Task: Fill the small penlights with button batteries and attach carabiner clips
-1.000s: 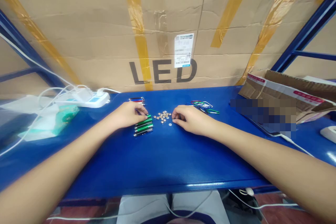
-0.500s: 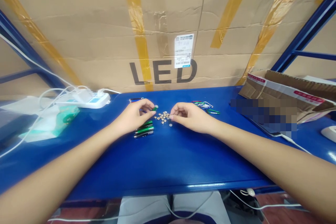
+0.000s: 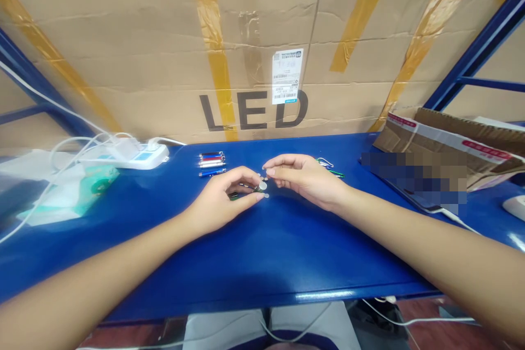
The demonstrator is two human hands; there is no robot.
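My left hand [image 3: 217, 196] is closed around a small green flashlight tube [image 3: 262, 186], its round silvery end turned toward my right hand. Just above that end, my right hand [image 3: 305, 178] has thumb and index finger pinched together on what looks like a button cell [image 3: 264, 173], mostly covered by the fingertips. A loose button cell [image 3: 266, 196] lies on the blue table by my left thumb. My hands hide most of the other cells and the green tubes under the left palm.
Several slim tubes [image 3: 211, 159] lie in a row behind my left hand. Carabiner clips [image 3: 326, 162] are partly behind my right hand. A power strip [image 3: 143, 157] and a tissue pack [image 3: 88, 191] sit left; an open cardboard box [image 3: 447, 139] stands right. A large carton [image 3: 164, 65] closes off the back.
My left hand has moved right and slightly down with the green flashlight tube, turning its end toward the right hand. My right hand has risen slightly, and the two hands now nearly meet.
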